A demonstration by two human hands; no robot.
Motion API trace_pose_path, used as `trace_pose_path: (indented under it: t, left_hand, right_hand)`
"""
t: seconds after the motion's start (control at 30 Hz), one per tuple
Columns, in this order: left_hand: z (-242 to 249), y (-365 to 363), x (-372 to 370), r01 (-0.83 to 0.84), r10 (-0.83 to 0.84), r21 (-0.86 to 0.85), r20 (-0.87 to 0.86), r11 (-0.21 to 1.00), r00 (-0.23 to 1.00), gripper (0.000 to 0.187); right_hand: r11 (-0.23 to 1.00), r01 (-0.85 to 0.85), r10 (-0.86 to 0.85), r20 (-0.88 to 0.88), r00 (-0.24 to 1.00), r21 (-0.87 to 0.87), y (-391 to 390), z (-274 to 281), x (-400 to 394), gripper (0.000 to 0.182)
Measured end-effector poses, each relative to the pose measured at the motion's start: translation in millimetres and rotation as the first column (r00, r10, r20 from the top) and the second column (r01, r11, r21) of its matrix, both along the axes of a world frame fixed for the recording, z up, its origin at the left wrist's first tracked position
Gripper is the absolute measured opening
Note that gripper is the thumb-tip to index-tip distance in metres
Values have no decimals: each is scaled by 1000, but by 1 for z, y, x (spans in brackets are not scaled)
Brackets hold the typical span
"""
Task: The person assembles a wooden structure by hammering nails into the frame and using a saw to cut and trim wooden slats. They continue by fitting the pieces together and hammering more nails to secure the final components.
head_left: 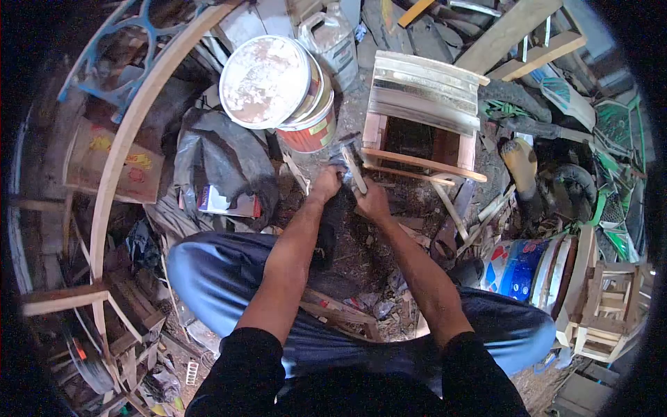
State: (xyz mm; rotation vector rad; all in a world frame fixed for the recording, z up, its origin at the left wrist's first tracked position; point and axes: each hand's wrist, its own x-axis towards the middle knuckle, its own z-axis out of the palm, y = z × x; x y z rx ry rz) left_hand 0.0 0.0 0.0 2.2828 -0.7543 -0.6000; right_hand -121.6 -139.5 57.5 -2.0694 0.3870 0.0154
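My right hand [374, 201] is closed around the wooden handle of a hammer [354, 167]. The hammer tilts up and away from me, its dark head at the far end. Just left of the handle, my left hand [328, 183] has its fingers curled together close below the hammer head. Whatever those fingers pinch is too small and blurred to make out. A small wooden box-like frame [425, 101] with a slatted top and an open dark front stands beyond my right hand.
Stacked paint buckets [267, 83] and a grey jerrycan [332, 45] stand ahead on the left. A black bag [222, 156] lies left of my hands. A blue-and-white bucket [521, 271] lies by my right knee. Wood scraps litter the dirt floor. A long curved wooden strip [114, 167] rises at the left.
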Motion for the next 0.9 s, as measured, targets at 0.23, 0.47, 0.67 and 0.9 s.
trace_pose_path:
  t: [0.23,0.47,0.67,0.9]
  left_hand:
    - [2,-22,8,-182,94,406,226,896,970,30]
    - [-8,-7,12,-62,-20,205,373,977,927,23]
    - [14,-5,18,-34,18,65,227,997,974,21]
    - [23,5,20,-147,112,-265,-141,953,984,23]
  right_hand:
    - [966,198,-207,-37,978,-165,14,-55,42,32]
    - [973,228,-229,-127,965,-26,22,-47,59,43]
    - [987,158,-161,-113,980,-38,18,-39,47,43]
    - [966,230,-244,-121,962,-120,33,-28,49,43]
